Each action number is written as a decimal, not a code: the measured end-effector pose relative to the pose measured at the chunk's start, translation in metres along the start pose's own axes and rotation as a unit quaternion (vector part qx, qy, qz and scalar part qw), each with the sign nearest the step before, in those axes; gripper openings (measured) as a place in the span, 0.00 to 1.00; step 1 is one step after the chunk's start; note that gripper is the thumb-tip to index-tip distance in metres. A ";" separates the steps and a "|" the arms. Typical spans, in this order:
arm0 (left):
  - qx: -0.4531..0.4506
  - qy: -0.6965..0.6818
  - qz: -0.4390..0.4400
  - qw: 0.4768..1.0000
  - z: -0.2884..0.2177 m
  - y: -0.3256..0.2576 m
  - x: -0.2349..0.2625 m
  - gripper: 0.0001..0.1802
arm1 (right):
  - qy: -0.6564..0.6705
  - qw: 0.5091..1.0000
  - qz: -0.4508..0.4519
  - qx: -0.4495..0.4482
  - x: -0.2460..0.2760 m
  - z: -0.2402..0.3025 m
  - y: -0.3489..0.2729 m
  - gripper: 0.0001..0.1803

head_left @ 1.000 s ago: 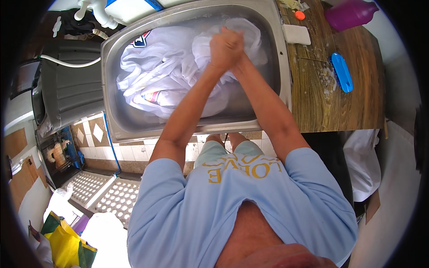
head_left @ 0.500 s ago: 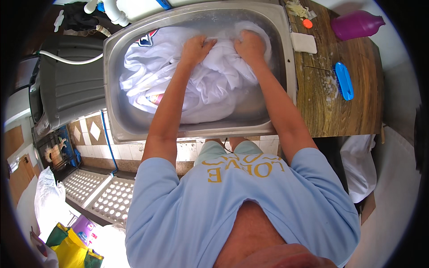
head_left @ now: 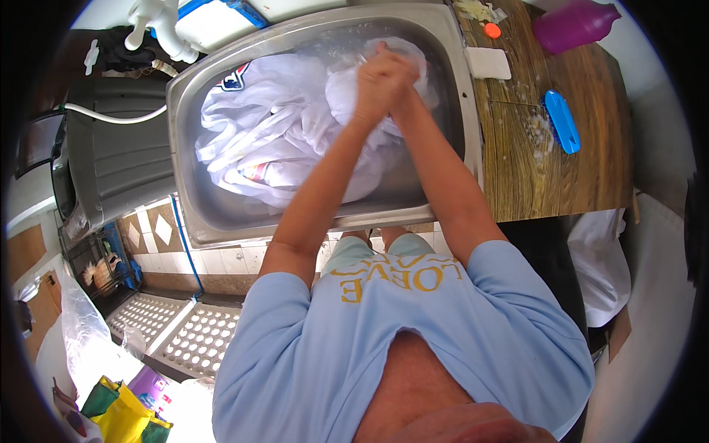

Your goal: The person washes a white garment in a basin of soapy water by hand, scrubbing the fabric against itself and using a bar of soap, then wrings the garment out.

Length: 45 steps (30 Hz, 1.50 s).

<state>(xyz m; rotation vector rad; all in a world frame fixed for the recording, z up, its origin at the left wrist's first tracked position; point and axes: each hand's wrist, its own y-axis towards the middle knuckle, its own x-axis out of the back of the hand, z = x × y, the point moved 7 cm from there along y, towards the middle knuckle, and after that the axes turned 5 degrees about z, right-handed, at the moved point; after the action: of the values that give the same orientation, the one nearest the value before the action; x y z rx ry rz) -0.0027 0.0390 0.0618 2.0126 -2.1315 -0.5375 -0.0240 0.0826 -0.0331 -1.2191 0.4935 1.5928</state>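
A soaked white cloth garment (head_left: 258,133) with a dark-and-red printed patch lies bunched in water in the metal sink (head_left: 181,184). Over the sink's far right part my hands meet, pressed close together on a gathered portion of the cloth. My left hand (head_left: 374,87) is closed and crosses toward the right one, its fingers partly overlapping it. My right hand (head_left: 402,74), also closed, sits against it at the bunched fabric; most of its fingers are hidden.
On the wooden counter (head_left: 517,177) at right are a blue scrub brush (head_left: 563,122), a white block (head_left: 488,63), an orange cap (head_left: 492,30) and a purple bottle (head_left: 576,26). A white pipe (head_left: 166,33) stands behind the sink; a dark grey lidded appliance (head_left: 118,140) is at left.
My left hand has moved right to join my right hand, which has shifted slightly left. The cloth under them is gathered toward the sink's far right. The view has shifted a little.
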 end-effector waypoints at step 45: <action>0.303 0.128 -0.082 0.941 0.073 0.002 0.152 0.24 | -0.187 0.982 0.009 -0.028 0.004 0.048 0.017 0.07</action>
<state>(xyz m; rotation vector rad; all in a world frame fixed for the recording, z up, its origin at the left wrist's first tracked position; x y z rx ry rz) -0.0429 -0.1006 -0.0244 2.4008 -2.1439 0.4099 -0.0617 0.1158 -0.0212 -0.9253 0.2203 1.8100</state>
